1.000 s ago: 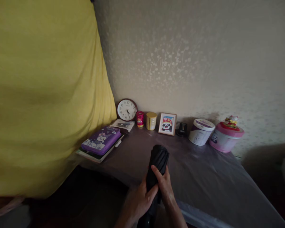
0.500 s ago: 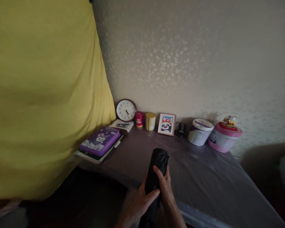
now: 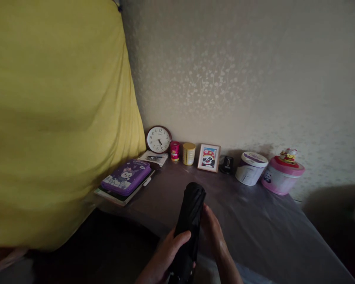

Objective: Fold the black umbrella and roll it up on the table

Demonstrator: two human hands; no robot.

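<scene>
A folded black umbrella (image 3: 189, 213) stands tilted in front of me, its top end pointing toward the back of the table. My left hand (image 3: 171, 250) is closed around its lower part, thumb lying across the front. Along the umbrella's right side is my right hand (image 3: 213, 227), with its fingertips at the fabric's edge and a gap below them. Its fingers look loosely stretched rather than wrapped round, though some are hidden behind the umbrella.
On the covered table (image 3: 239, 221), a purple case (image 3: 126, 177) lies on a book at left. Along the wall stand a clock (image 3: 159, 139), a pink can (image 3: 174, 151), a yellow can (image 3: 189, 154), a picture frame (image 3: 208, 157), a white tub (image 3: 251, 169) and a pink tub (image 3: 281, 177). A yellow curtain (image 3: 62, 118) hangs left.
My right hand has loosened from the umbrella's front and shifted to its right side. The umbrella has tipped slightly and moved left, with my left hand still around it.
</scene>
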